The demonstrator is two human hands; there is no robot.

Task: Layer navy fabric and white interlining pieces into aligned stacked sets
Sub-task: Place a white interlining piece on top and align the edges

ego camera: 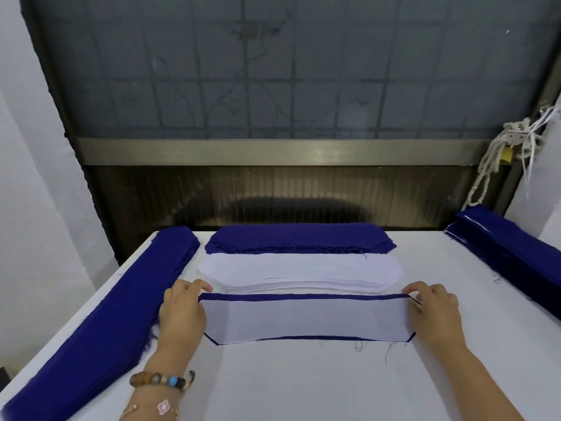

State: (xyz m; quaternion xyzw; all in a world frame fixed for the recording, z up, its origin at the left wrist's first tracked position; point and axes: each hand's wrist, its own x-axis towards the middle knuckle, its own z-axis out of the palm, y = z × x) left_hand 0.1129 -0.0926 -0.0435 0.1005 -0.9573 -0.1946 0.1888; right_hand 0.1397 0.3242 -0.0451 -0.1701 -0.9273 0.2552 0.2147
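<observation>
A white interlining piece (306,320) lies on a navy fabric piece (303,296) near the middle of the table; navy shows along its far and near edges. My left hand (182,311) pinches the set's left end. My right hand (434,311) pinches its right end. Just beyond lies a stack of white interlining (300,271), and behind that a stack of navy pieces (299,238).
A long navy stack (100,326) runs along the table's left edge, another navy stack (513,247) along the right. The white table (303,384) ends at a window frame (273,151). White cords (498,150) hang at the right.
</observation>
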